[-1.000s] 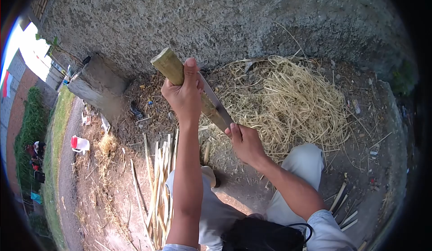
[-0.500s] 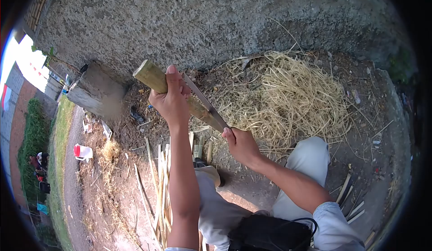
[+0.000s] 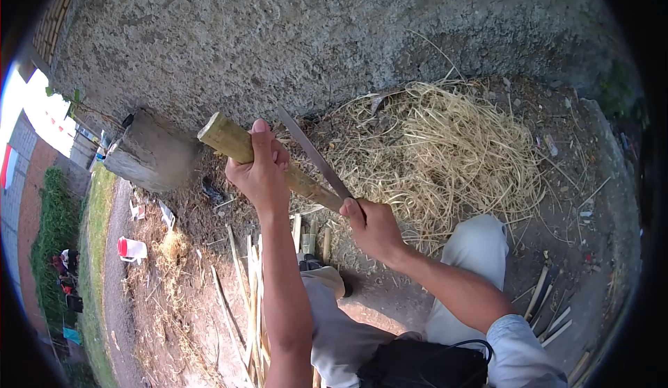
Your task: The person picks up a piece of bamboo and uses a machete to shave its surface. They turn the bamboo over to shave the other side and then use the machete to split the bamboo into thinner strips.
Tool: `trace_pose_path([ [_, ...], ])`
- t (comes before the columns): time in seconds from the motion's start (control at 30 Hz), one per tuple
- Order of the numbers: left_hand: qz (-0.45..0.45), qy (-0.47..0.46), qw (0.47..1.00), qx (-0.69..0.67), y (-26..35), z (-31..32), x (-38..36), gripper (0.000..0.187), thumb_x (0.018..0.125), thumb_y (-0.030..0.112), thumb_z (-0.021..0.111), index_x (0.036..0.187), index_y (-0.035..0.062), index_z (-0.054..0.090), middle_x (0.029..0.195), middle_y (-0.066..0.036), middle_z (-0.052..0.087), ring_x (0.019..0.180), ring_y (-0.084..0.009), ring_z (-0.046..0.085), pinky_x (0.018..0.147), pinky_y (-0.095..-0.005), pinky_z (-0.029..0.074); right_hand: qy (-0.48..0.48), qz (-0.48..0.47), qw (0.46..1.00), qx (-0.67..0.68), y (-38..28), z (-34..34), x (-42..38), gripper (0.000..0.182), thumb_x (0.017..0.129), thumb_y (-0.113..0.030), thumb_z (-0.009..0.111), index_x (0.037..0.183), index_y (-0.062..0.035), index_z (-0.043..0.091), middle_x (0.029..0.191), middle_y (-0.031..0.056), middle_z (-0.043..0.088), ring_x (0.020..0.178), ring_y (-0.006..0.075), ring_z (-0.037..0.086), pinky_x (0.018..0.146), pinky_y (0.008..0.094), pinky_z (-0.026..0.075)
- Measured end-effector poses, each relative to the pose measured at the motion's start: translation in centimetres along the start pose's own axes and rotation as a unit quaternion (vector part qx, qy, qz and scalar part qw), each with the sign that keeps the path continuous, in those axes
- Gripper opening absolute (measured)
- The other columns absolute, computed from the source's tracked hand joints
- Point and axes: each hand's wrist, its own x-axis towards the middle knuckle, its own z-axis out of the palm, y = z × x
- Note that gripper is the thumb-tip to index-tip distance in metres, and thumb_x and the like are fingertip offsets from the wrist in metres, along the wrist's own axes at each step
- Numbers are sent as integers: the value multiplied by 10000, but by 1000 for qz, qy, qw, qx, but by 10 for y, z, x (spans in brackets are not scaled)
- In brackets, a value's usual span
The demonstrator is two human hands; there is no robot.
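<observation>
My left hand (image 3: 262, 172) is wrapped round a bamboo pole (image 3: 228, 138) near its upper end, with the thumb lying along it. The pole slants down to the right, and its cut end points up to the left. In my right hand (image 3: 374, 227) is a long flat-bladed knife (image 3: 314, 155), its handle hidden by the fingers. The blade points up and left, and a gap shows between its tip and the pole. Beside my right fist the lower part of the pole passes out of sight.
A heap of pale shavings (image 3: 466, 158) lies against the rough wall (image 3: 313, 40). Split bamboo strips (image 3: 243, 297) rest on the ground by my legs. A stump-like block (image 3: 149, 151) and a red-and-white jug (image 3: 132, 249) are at the left. More strips (image 3: 550, 304) lie at the right.
The knife's tip has swung up and away from the pole, so the gap is wider. The pole's upper end has dropped slightly to the left with my left hand.
</observation>
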Motion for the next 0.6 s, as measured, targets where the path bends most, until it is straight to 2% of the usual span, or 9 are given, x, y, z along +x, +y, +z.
trace_pose_path([
  [0.07,-1,-10,1000,-1,1,7,-7,328,936,250,709,720,42,575,580,7,488,473,-54,442,430,-227,318,86,-37,995,42,5,5,-4,309,1043,-218,473,929,-4,666,520,59,494,456,133,467,501,351,392],
  [0.1,-4,-15,1000,-5,2,14,-10,327,935,248,711,719,44,574,575,7,487,471,-55,442,430,-227,317,96,-38,993,52,9,10,-8,286,1032,-200,488,916,-9,666,524,75,505,459,153,479,502,360,395],
  [0.13,-6,-22,1000,-12,3,19,-11,326,934,246,712,718,45,574,570,7,485,469,-55,442,429,-227,317,53,-31,998,15,18,13,-11,307,1031,-222,482,899,-2,650,537,112,520,467,213,504,510,392,406],
  [0.17,26,35,992,119,4,18,-11,331,933,243,713,707,46,571,562,10,480,468,-53,445,427,-226,319,13,-28,999,-23,19,12,-12,330,1029,-245,477,881,5,634,550,150,535,475,273,529,518,423,417],
  [0.23,11,13,999,50,-1,8,-6,326,932,239,714,709,40,584,565,11,485,467,-53,445,427,-225,323,-54,11,997,-46,22,4,-9,367,1026,-270,469,837,10,611,579,197,568,512,371,573,538,472,443],
  [0.4,15,-12,1000,1,-3,11,-5,296,932,226,713,743,20,617,570,10,493,465,-55,437,425,-220,326,-18,-12,998,-60,24,4,-11,383,1025,-283,472,836,19,613,563,197,561,491,367,567,522,466,441],
  [0.53,8,10,1000,17,-2,17,-5,324,924,201,712,699,63,523,568,16,433,446,-65,410,421,-234,308,-25,-6,996,-84,16,-3,-10,376,1023,-282,480,846,18,620,546,191,557,465,357,557,497,456,432],
  [0.6,3,21,999,26,-2,15,-4,331,924,206,713,695,65,522,569,15,436,448,-64,409,422,-235,312,-32,12,998,-58,7,-8,-8,337,1023,-252,496,894,7,668,564,155,586,476,296,569,504,417,431],
])
